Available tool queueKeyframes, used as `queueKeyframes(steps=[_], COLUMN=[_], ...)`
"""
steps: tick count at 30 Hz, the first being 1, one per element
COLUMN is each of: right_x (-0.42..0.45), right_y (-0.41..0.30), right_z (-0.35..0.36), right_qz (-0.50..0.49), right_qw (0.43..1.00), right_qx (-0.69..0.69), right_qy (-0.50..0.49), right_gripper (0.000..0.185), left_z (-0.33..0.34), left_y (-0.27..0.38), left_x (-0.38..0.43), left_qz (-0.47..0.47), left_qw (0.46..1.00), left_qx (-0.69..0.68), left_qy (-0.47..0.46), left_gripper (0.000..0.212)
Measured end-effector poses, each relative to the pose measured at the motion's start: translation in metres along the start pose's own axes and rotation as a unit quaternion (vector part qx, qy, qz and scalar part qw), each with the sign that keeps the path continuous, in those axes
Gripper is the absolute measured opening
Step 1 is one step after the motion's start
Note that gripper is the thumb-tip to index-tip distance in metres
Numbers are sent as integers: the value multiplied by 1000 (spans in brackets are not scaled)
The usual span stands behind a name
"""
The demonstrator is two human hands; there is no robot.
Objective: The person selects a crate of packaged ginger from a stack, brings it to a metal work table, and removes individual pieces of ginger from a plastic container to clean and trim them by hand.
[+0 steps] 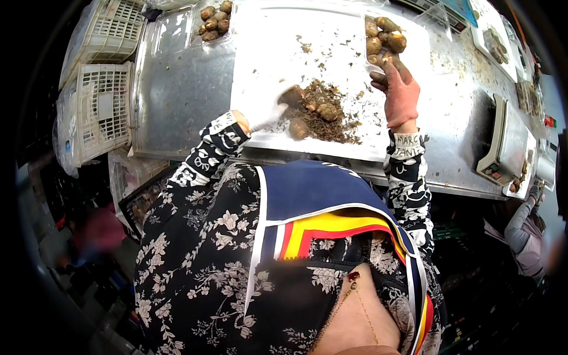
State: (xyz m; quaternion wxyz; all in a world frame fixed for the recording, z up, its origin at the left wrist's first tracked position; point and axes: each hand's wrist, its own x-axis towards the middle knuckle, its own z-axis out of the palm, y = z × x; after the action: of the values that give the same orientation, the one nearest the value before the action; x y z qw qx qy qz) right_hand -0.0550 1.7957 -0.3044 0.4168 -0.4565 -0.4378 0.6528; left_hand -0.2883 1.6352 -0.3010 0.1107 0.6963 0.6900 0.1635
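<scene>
My left hand (pixel 268 111), in a white glove and blurred, has its fingers and thumb around a brown taro corm (pixel 293 95). Loose corms lie beside it, one amid the fibrous peelings (pixel 330 126) and another corm (pixel 298 128) near the front edge of the white board (pixel 275 49). My right hand (pixel 401 97), in an orange glove with soiled fingertips, reaches a clear plastic tray (pixel 369 66) holding several taro corms (pixel 386 37). Its fingertips touch a corm (pixel 390 57) at the tray's near end; whether they grip it is unclear.
At the left stand white plastic crates (pixel 104 106). A second tray of corms (pixel 215 20) sits at the back of the metal table (pixel 186 88), beside a clear tray (pixel 173 31). A weighing scale (pixel 501 137) stands at right. Another person (pixel 526 239) works at far right.
</scene>
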Motion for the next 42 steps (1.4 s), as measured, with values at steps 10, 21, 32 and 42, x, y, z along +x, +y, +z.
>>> queueKeyframes(steps=[10, 21, 32, 42], right_x=[-34, -59, -65, -68], right_y=[12, 0, 0, 9], right_z=[16, 33, 33, 35], right_qz=[8, -73, -193, -124], right_qw=[970, 939, 910, 937], right_qx=[-202, -209, -285, -240], right_qy=[-133, -263, -231, -222], right_gripper=[24, 50, 46, 46], left_z=[2, -5, -4, -6], left_y=[16, 57, 54, 71], left_x=[21, 16, 11, 15], left_qz=[-116, -179, -196, -170], left_qw=[963, 778, 751, 865], left_qx=[-238, -601, -626, -453], left_qy=[-58, 21, 77, 134], left_gripper=[38, 40, 23, 12])
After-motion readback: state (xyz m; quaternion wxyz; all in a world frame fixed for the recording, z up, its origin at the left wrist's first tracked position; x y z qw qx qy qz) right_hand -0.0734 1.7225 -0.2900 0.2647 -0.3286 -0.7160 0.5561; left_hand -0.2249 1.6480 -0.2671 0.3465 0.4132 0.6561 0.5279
